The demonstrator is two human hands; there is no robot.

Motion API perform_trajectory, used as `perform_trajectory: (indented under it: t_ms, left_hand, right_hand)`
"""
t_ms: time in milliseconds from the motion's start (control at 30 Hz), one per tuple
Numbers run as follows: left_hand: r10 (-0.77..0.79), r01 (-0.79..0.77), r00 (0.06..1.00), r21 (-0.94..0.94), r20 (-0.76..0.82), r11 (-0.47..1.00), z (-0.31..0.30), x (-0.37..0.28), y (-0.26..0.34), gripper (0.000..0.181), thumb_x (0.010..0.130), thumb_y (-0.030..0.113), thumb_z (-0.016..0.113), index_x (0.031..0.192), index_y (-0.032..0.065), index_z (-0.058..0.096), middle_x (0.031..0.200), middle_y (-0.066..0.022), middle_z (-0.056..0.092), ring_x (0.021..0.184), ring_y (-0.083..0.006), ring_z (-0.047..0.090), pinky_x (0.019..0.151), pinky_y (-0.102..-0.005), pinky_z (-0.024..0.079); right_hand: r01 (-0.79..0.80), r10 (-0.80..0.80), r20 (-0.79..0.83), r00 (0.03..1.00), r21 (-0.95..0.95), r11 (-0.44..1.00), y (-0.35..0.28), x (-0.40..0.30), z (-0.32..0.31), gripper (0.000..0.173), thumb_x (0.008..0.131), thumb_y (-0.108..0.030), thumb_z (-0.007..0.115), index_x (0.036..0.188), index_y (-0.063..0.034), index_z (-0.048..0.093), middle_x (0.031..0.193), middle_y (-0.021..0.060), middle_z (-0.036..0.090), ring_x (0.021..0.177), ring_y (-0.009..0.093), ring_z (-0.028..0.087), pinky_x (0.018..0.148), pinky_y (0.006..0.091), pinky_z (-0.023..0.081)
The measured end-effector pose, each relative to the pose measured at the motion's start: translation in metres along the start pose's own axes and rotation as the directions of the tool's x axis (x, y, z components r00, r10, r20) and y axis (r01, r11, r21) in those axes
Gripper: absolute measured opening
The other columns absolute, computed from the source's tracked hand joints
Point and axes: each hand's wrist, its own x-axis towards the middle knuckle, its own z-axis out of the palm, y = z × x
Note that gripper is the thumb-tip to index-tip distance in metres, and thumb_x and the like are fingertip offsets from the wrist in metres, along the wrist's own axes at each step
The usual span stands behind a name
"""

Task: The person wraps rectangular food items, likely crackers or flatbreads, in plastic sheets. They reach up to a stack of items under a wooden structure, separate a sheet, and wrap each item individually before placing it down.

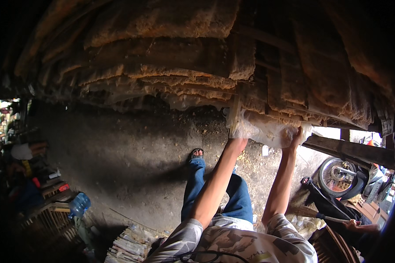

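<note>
Both my arms reach forward to a translucent plastic sheet or bag that hangs at the edge of stacked, dust-covered packs. My left hand is at the sheet's lower left edge, its fingers mostly hidden behind the plastic. My right hand grips the sheet's right end, with the fingers against the plastic. What the sheet holds or covers is hard to tell; yellowish bits show through it. Above it the packs hang over wooden slats in shadow.
Another person holds a broom at the lower right, near a parked motorcycle. A wooden beam juts out right of my hands. A blue water jug stands lower left near wooden crates. Crumbs litter the concrete floor. Bundles lie behind me.
</note>
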Motion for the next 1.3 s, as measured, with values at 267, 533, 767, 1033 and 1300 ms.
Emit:
perform_trajectory:
  t_ms: [267,533,767,1033,1300]
  left_hand:
    - [-0.05,0.047,0.988,-0.02,-0.143,0.999,0.01,0.004,0.0,0.027,0.101,0.027,0.047,0.124,0.0131,0.051,0.113,-0.0033,0.059,0.102,-0.0162,0.058,0.088,-0.0315,0.051]
    - [-0.042,0.045,0.975,0.008,-0.217,0.999,0.002,0.008,-0.003,0.032,0.101,0.026,0.047,0.13,0.0119,0.047,0.12,-0.0044,0.057,0.106,-0.0169,0.057,0.09,-0.03,0.05]
    - [-0.063,0.062,0.998,0.262,-0.005,0.963,0.013,0.005,0.009,0.046,0.103,0.028,0.036,0.144,0.0076,0.032,0.142,-0.0096,0.041,0.123,-0.0215,0.046,0.102,-0.0327,0.042]
    - [0.176,-0.255,0.967,0.755,0.186,0.604,0.006,0.003,0.012,0.045,0.102,0.037,0.039,0.134,0.0068,0.047,0.129,-0.009,0.053,0.114,-0.0188,0.052,0.096,-0.0353,0.045]
    - [-0.364,0.361,0.924,-0.042,-0.119,0.931,0.028,-0.039,0.09,0.072,0.089,0.061,0.05,0.139,0.0096,0.044,0.143,-0.0129,0.042,0.131,-0.0286,0.04,0.109,-0.0527,0.03]
  right_hand:
    - [0.207,-0.22,-0.03,0.975,-0.237,0.949,-0.008,0.05,-0.016,0.038,0.097,-0.033,0.049,0.124,-0.0085,0.06,0.082,-0.0001,0.056,0.067,0.011,0.049,0.057,0.0269,0.038]
    - [0.61,-0.48,0.799,0.363,-0.593,-0.525,-0.011,0.048,-0.027,0.045,0.079,0.001,0.059,0.124,-0.0012,0.059,0.097,0.0102,0.066,0.085,0.025,0.061,0.072,0.0356,0.049]
    - [0.537,-0.459,0.368,0.809,-0.781,0.32,0.01,0.056,-0.051,0.031,0.095,-0.013,0.048,0.12,-0.0023,0.062,0.074,0.0002,0.046,0.065,0.01,0.041,0.059,0.024,0.036]
    - [0.577,-0.543,0.294,0.787,-0.661,0.479,0.012,0.065,-0.065,0.029,0.099,-0.013,0.044,0.118,0.0002,0.061,0.093,0.0036,0.062,0.077,0.011,0.054,0.066,0.0238,0.045]
    - [0.373,-0.382,0.132,0.915,-0.638,0.673,-0.022,-0.015,0.007,0.034,0.098,-0.008,0.041,0.128,0.0022,0.053,0.116,0.0128,0.061,0.102,0.025,0.059,0.089,0.0359,0.046]
